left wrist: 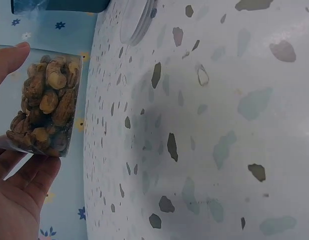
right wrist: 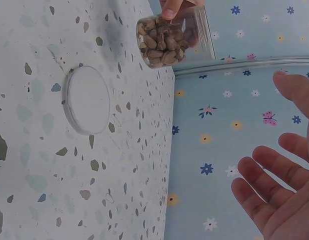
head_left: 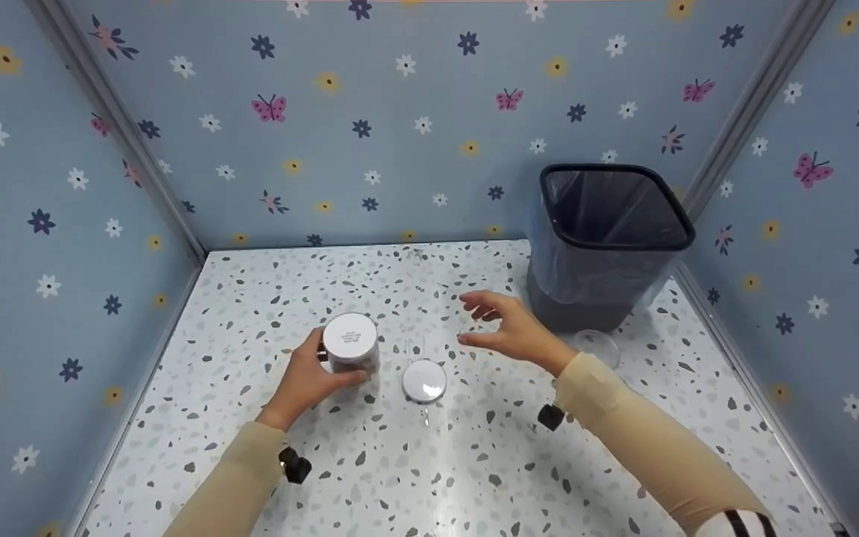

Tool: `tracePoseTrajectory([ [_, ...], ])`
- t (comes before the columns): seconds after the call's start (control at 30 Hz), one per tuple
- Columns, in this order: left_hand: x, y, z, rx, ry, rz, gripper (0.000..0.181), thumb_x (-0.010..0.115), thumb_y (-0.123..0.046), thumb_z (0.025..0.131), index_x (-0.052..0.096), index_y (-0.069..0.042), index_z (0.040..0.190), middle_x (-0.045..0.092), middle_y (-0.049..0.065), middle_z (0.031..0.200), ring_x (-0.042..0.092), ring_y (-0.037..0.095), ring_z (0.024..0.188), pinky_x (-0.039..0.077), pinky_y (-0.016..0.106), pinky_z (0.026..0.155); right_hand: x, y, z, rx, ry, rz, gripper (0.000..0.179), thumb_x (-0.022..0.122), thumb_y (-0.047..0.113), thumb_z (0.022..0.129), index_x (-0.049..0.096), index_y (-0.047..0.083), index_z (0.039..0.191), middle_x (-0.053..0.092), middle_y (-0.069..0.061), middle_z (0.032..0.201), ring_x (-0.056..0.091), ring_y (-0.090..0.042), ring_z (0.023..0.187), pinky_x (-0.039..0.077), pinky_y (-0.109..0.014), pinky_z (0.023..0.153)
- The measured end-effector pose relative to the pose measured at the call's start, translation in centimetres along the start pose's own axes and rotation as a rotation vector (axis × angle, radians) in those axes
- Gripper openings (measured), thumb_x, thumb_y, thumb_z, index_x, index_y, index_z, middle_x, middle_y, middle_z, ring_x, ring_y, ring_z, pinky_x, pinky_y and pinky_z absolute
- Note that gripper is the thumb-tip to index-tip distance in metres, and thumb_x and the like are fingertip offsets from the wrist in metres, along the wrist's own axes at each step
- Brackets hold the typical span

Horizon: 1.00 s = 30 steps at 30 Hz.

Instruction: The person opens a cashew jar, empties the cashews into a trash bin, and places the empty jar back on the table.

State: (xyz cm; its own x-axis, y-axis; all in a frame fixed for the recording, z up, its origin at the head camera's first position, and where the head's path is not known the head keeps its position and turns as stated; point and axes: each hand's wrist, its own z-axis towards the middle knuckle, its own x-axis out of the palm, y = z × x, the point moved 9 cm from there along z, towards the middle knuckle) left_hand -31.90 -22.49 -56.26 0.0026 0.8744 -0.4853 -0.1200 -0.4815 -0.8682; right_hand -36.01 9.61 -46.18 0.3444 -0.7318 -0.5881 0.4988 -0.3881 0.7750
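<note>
My left hand (head_left: 309, 379) grips a clear jar (head_left: 359, 367) from its left side, thumb in front. A white top with small printed text (head_left: 350, 337) faces up on it. Through the wall, brown nuts in their skins or shells (left wrist: 47, 100) fill the lower part; the right wrist view shows the jar lifted above the tabletop. A round white lid (head_left: 424, 381) lies flat on the table, just right of the jar. To the right, my right hand (head_left: 515, 328) hovers with its fingers spread and loosely bent, holding nothing.
A grey bin (head_left: 586, 294) lined with a clear bag stands at the back right. Beside its base lies a clear round piece (head_left: 598, 348), partly behind my right wrist. Flower-patterned walls (head_left: 400, 149) enclose the speckled white table (head_left: 370, 477) at the back and sides.
</note>
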Motion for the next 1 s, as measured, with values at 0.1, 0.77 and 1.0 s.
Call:
tracePoseTrajectory([
  [0.1, 0.4, -0.5, 0.2, 0.011, 0.005, -0.003, 0.100, 0.102, -0.032, 0.075, 0.050, -0.007, 0.156, 0.062, 0.014, 0.151, 0.062, 0.034, 0.134, 0.051, 0.055, 0.114, 0.0, 0.3, 0.2, -0.010, -0.005, -0.014, 0.064, 0.088, 0.015, 0.091, 0.062, -0.005, 0.146, 0.070, -0.025, 0.132, 0.070, -0.040, 0.117, 0.057, -0.056, 0.107],
  [0.77, 3.0, -3.0, 1.3, 0.021, 0.041, -0.010, 0.100, 0.102, -0.039, 0.074, 0.051, -0.010, 0.155, 0.064, 0.009, 0.145, 0.062, 0.029, 0.123, 0.049, 0.056, 0.114, 0.6, 1.4, 0.9, -0.006, -0.002, -0.026, 0.066, 0.088, 0.017, 0.091, 0.062, -0.005, 0.147, 0.070, -0.023, 0.128, 0.069, -0.039, 0.109, 0.058, -0.059, 0.099],
  [1.0, 4.0, -4.2, 1.6, 0.050, 0.049, -0.017, 0.099, 0.101, -0.036, 0.076, 0.051, -0.010, 0.157, 0.063, 0.008, 0.146, 0.061, 0.028, 0.128, 0.054, 0.050, 0.109, 0.9, 1.4, 1.1, 0.005, 0.002, -0.034, 0.068, 0.089, 0.019, 0.090, 0.061, -0.005, 0.148, 0.070, -0.022, 0.125, 0.067, -0.033, 0.105, 0.058, -0.059, 0.097],
])
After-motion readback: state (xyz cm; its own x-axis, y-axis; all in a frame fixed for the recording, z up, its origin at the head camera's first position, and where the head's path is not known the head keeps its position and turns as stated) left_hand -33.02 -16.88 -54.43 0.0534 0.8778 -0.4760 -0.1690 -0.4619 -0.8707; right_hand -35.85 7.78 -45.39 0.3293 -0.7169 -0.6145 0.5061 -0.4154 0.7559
